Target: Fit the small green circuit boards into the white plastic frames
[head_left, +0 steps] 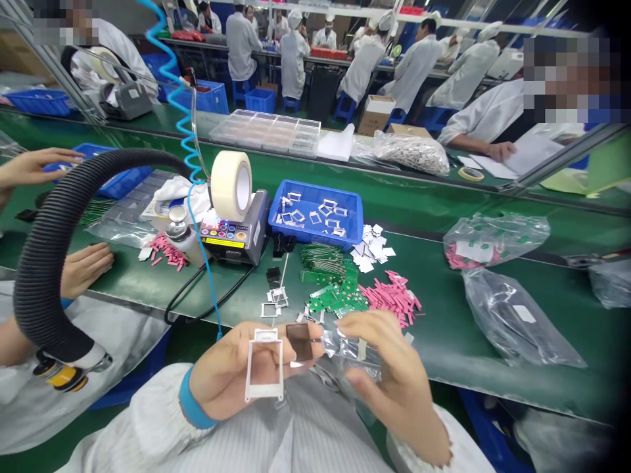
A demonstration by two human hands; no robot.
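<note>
My left hand, a blue band at its wrist, is closed around a white plastic frame, which stands upright with its window toward me. A dark rectangular panel with a pale lower edge rests at the same hand's fingertips, just right of the frame. My right hand is raised to the right of the panel, thumb and fingers apart, with nothing visible between them. Beyond my hands on the green bench lie green circuit boards, pink strips and more white frames.
A blue tray holds several white frames. Left of it stands a tape dispenser with a tape roll. A black ribbed hose arches across the left, near a co-worker's hand. Plastic bags lie at right.
</note>
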